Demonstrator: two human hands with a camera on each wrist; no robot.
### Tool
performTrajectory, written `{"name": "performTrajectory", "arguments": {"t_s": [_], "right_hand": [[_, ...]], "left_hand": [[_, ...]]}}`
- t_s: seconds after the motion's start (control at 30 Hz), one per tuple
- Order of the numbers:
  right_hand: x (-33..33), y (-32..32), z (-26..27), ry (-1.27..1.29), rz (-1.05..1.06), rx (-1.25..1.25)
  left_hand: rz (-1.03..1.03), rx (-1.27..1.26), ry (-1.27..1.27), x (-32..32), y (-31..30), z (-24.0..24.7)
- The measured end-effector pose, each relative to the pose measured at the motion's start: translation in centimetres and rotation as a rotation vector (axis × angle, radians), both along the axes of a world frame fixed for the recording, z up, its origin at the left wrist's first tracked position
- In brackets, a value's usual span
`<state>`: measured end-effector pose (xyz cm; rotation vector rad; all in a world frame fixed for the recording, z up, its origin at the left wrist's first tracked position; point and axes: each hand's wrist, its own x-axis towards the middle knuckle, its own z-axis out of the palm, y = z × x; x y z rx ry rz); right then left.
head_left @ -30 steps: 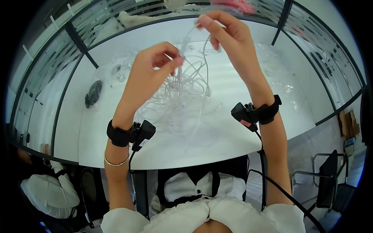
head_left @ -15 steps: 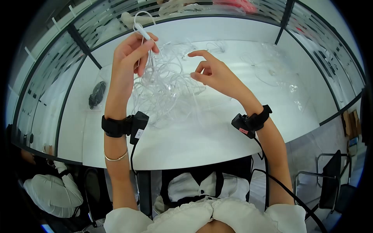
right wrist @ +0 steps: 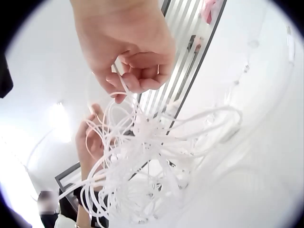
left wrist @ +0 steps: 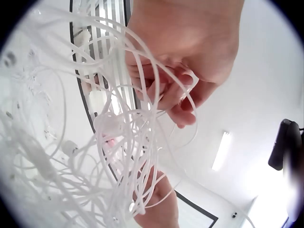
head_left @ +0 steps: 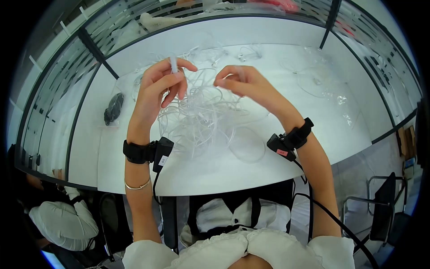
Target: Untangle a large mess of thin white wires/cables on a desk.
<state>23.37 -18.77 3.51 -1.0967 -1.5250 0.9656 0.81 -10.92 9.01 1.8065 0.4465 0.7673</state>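
A large tangle of thin white cables (head_left: 201,114) lies heaped on the white table, in front of and between the hands. My left hand (head_left: 154,92) is over the heap's left side, with a slim white connector (head_left: 173,63) upright between its thumb and fingers. Across from it, my right hand (head_left: 253,87) has its thumb and index finger together at the right of the heap. In the right wrist view those fingertips pinch a white cable strand (right wrist: 122,81). Loose loops (left wrist: 147,71) cross in front of the left hand in the left wrist view.
A black item in clear plastic (head_left: 113,108) lies at the table's left side. Clear plastic bags (head_left: 342,103) lie at the right. Partitions with black frames (head_left: 215,29) enclose the back and sides. A person (head_left: 65,224) sits at lower left; a chair (head_left: 380,201) stands lower right.
The right hand has come down from high at the back to beside the heap and now pinches a strand. The left hand first moved left and up with the white connector, then slightly back right.
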Motion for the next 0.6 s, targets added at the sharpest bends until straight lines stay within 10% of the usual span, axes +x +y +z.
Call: {"name": "performTrajectory", "arguments": {"t_s": [0.27, 0.47, 0.6], "right_hand": [[4.7, -3.2, 2.9, 0.080, -0.128, 0.058], [6.6, -2.5, 4.8, -0.020, -0.639, 0.657], [7.2, -4.1, 7.1, 0.363, -0.353, 0.367]], "left_hand": [[0.318, 0.062, -0.111, -0.9, 1.4, -2.2], [0.495, 0.321, -0.030, 0.4, 0.5, -3.0], [0.595, 0.404, 0.007, 0.9, -0.5, -2.9]]}}
